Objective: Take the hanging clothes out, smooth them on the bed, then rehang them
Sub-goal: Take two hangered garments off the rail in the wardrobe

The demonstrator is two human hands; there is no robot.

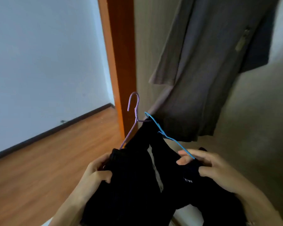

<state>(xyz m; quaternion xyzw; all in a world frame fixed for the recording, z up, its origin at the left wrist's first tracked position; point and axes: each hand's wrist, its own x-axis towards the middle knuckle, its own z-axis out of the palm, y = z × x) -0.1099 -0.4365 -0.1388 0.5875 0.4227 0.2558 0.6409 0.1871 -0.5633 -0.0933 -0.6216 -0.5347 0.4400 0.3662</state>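
Observation:
Black clothes [137, 180] hang bunched between my hands on two wire hangers. The purple hanger [134, 111] sticks up on the left with its hook free; the blue hanger [168, 137] slants to the right. My left hand [95, 173] grips the black cloth at the purple hanger's lower end. My right hand [207, 167] pinches the blue hanger's end together with the dark cloth. A grey-brown garment [203, 70] hangs inside the wardrobe, above and behind the hangers. No bed is in view.
An orange wooden wardrobe frame [119, 62] stands upright just behind the hangers. A white wall [39, 54] and wooden floor [47, 160] lie to the left. The wardrobe's beige inner panel [260, 119] fills the right side.

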